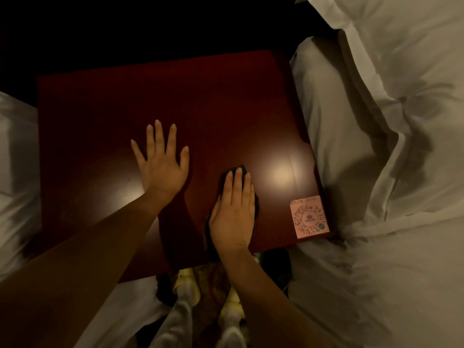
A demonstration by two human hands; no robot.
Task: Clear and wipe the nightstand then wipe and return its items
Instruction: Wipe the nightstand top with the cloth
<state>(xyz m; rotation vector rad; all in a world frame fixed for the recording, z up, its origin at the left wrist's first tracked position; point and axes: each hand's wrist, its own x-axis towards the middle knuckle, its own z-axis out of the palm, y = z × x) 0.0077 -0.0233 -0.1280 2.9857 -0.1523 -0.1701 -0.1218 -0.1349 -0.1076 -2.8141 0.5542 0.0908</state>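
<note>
The dark red nightstand top [226,101] fills the middle of the head view. My left hand [162,162] lies flat on it with fingers spread and straight, holding nothing. To its right, my right hand [234,209] presses flat on a dark cloth [232,170] near the front edge; the cloth shows only past the fingertips and at the hand's sides. A pink QR-code sticker [309,216] sits at the front right corner of the top.
White bedding and pillows [376,146] press against the nightstand's right side. Another white bed edge [15,172] lies on the left. Below the front edge are my legs in light trousers and yellow slippers [233,305] on a dark floor.
</note>
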